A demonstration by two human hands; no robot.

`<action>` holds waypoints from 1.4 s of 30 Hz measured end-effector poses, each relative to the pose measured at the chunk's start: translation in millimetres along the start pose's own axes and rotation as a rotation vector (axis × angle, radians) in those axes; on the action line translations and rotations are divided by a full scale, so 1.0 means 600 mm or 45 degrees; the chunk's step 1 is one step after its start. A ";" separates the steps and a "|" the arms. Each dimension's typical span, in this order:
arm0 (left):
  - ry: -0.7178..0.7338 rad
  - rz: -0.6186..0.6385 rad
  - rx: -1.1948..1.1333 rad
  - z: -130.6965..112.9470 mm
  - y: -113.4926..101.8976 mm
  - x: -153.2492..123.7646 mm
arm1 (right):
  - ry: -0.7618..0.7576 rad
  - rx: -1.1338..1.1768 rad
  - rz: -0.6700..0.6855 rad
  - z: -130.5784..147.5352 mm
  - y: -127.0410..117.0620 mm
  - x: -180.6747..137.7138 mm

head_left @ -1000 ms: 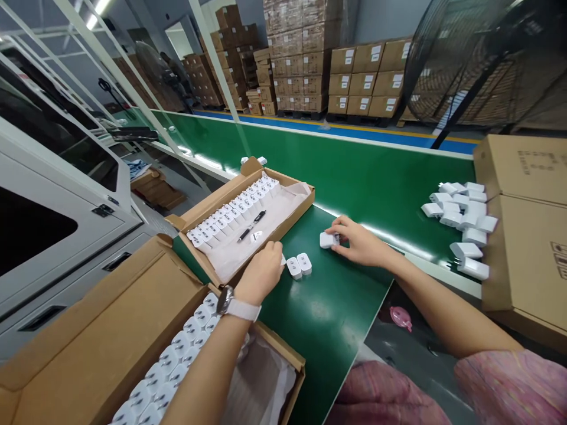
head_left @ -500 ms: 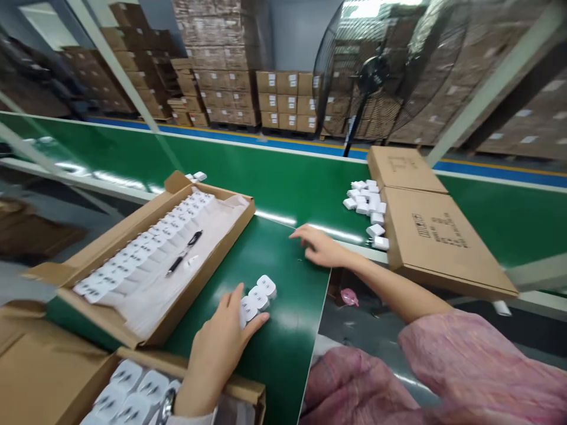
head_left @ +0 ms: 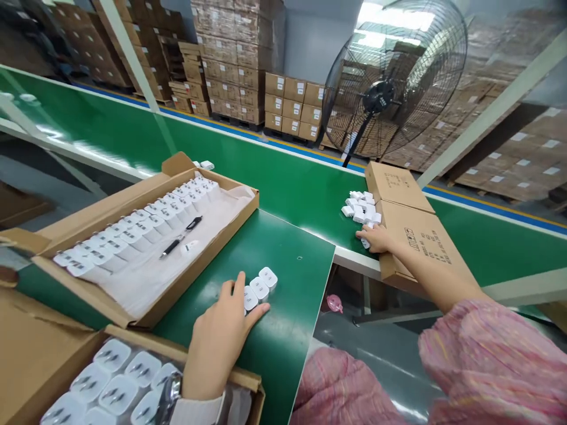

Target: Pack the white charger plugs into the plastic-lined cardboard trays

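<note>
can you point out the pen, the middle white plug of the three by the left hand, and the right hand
Pen (head_left: 179, 238): head view, middle of its barrel.
Middle white plug (head_left: 259, 288): head view, top face.
Right hand (head_left: 379, 239): head view, back of hand.

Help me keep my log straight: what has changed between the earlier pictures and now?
The right hand let go of a charger, apparently at the far end of the row, and moved right to the pile, touching another. The left hand stays by the row; the pen still lies in its box.
</note>
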State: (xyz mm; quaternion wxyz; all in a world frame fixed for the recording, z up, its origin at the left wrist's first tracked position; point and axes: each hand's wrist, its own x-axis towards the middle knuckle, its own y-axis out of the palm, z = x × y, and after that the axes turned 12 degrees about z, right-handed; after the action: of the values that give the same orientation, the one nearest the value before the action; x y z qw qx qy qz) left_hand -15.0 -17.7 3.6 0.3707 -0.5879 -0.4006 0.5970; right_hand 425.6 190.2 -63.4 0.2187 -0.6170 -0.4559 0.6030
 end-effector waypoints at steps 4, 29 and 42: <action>0.017 -0.033 -0.020 0.000 0.004 -0.005 | -0.130 0.071 -0.141 0.035 -0.059 0.006; 0.084 -0.066 -0.173 0.004 0.010 -0.011 | -1.697 0.801 -0.075 0.376 -0.113 -0.017; -0.035 -0.051 -0.213 0.008 0.006 -0.015 | -1.695 0.255 -0.249 0.431 -0.173 0.045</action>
State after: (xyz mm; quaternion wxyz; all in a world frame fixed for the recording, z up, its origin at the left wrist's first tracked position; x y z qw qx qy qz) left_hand -19.5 -27.4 3.8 0.3265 -0.6005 -0.4658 0.5620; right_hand 146.9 190.9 -38.6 0.0010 -0.0471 -0.4889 0.8711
